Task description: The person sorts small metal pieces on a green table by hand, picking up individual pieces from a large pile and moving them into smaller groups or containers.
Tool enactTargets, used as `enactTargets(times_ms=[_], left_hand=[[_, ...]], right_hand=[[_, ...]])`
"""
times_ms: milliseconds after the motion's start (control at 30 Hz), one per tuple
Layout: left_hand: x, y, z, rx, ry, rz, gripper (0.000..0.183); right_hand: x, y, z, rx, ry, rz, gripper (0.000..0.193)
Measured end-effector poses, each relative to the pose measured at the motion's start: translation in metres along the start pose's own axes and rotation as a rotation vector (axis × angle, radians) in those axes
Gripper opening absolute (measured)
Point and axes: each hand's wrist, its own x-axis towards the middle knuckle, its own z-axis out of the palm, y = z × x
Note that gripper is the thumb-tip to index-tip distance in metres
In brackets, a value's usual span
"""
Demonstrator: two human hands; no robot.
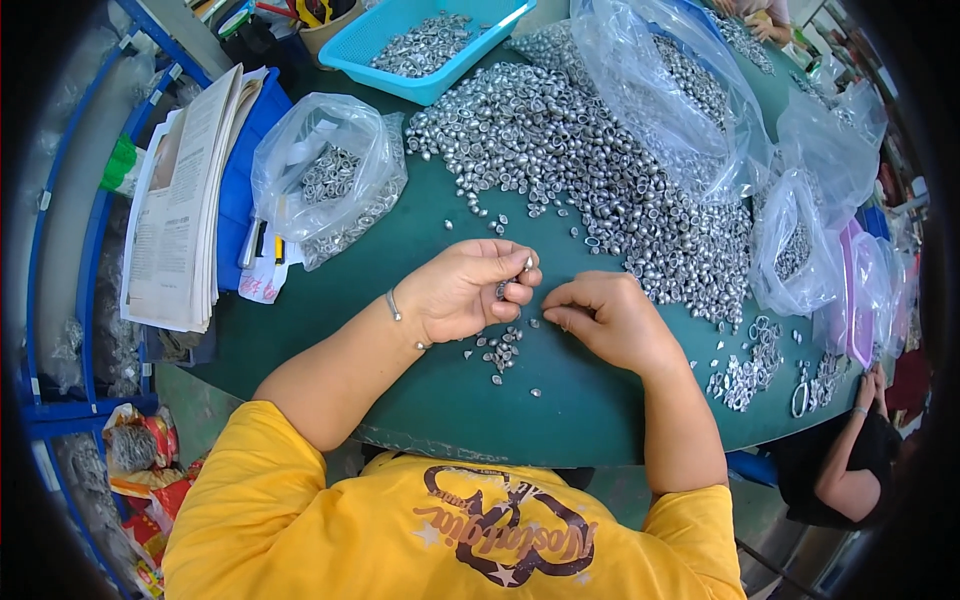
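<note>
Left hand, near the centre of the frame, is partly closed, palm turned up, its bent fingers cradling small metal pieces, with one more pinched at thumb and forefinger. Right hand, just beside it, is loosely curled with thumb and forefinger drawn nearly together; I cannot tell whether anything sits between them. Below the left hand I note a loose cluster of like pieces lying on the green counter. I judge each piece light, rigid and hard to crush, though smooth enough to roll or slip; a fingertip pinch across the rim should hold best. Finish appears dull silver. In the large heap at upper centre I record rounded, cup-like shells, several showing open oval hollows. A perforated, light-blue plastic basket at the top holds similar grey metal, and a thin, crinkled clear bag at upper left holds ring-like pieces. Counter surface looks smooth, its near edge scuffed.
</note>
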Motion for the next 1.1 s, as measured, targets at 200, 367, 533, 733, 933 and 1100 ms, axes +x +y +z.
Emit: enactTargets(times_ms=[200,367,533,733,933,1100], left_hand=[[-0.001,0.001,0.004,-0.014,0.024,0.018,0.014],[-0.007,0.01,0.006,0.075,0.08,0.147,0.017],[-0.012,0.017,0.016,1.362,0.377,0.395,0.018],[-0.015,0.004,0.015,1.884,0.383,0.283,0.016],[-0.02,0.002,0.018,1.976,0.344,0.314,0.013],[-0.015,-0.002,0.013,1.788,0.254,0.395,0.014]], right_hand=[[-0.001,-0.008,0.012,-0.193,-0.028,-0.087,0.012],[0.002,-0.001,0.0,0.769,0.017,0.286,0.013],[0.001,0.004,-0.013,1.145,0.061,0.292,0.013],[-0.003,-0.011,-0.003,0.108,0.022,0.157,0.012],[-0.005,-0.014,-0.001,-0.223,-0.014,0.128,0.016],[-0.004,-0.007,0.001,0.054,0.017,0.17,0.011]])
